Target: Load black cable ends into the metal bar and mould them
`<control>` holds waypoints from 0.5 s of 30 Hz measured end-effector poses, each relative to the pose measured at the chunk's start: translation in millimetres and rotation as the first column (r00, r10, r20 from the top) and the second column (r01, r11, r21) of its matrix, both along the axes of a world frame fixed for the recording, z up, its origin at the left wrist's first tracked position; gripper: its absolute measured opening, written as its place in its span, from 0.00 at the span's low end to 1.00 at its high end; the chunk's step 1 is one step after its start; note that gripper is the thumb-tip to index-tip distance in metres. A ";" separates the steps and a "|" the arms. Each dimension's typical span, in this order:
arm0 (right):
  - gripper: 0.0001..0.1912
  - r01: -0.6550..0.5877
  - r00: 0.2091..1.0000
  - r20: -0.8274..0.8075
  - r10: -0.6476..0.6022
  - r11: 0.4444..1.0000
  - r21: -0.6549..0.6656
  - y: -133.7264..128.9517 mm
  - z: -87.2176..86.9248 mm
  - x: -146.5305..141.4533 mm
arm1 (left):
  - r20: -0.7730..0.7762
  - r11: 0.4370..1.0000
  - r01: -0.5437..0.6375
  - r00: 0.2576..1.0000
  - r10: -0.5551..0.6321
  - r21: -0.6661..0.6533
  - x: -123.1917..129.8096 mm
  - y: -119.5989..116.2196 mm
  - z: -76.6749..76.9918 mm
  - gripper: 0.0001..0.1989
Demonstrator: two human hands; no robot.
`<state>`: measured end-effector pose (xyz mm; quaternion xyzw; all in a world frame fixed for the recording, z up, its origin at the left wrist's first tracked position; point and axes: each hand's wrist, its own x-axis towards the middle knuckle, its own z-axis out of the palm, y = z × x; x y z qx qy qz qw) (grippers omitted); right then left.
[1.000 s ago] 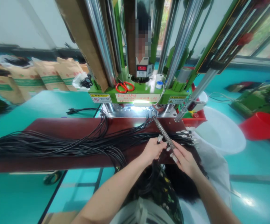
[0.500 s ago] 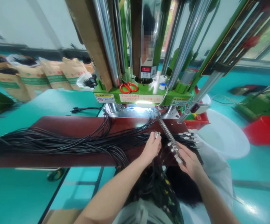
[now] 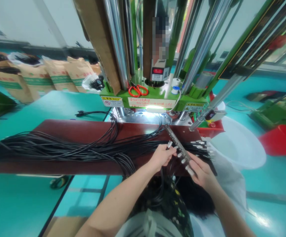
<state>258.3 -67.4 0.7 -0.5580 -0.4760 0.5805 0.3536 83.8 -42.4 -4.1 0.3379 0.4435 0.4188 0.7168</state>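
My right hand [image 3: 202,170] grips the near end of a long narrow metal bar [image 3: 179,143], which lies slanted across the brown board. Several small silvery connectors stick out along the bar's left side. My left hand [image 3: 162,156] is closed close beside the bar, with a silvery cable connector [image 3: 169,144] showing above its fingers. The thumb and fingertips are at the bar's left side; whether they touch it I cannot tell. Black cables [image 3: 83,148] run in a thick bundle across the board, behind my left hand, with silvery ends [image 3: 202,144] fanned out on the right.
A green press [image 3: 194,104] with steel columns stands beyond the brown board [image 3: 59,126], its lamp lighting the metal bed. Red-handled scissors [image 3: 138,91] rest on its ledge. A white tub [image 3: 242,154] and a red bucket [image 3: 281,140] are at right; paper sacks [image 3: 38,80] stand far left.
My left hand has moved slightly right, bringing the connector against or close to the bar's left side. My right hand keeps its grip on the bar. The view has shifted a little.
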 end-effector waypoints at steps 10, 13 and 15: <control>0.28 0.015 1.000 0.000 -0.015 1.000 0.009 -1.9 1.1 -3.8 | -0.159 0.961 -0.180 0.963 0.216 0.212 -2.9 1.9 -3.0 0.15; 0.27 0.072 0.997 -0.024 -0.074 0.996 -0.056 -1.3 5.3 -3.1 | -0.089 0.923 -0.326 0.933 0.349 0.207 -7.6 0.8 -3.9 0.16; 0.26 0.061 0.998 -0.024 -0.063 0.996 -0.071 -0.2 7.7 -2.1 | -0.066 0.923 -0.341 0.932 0.357 0.177 -9.0 -1.4 -5.3 0.16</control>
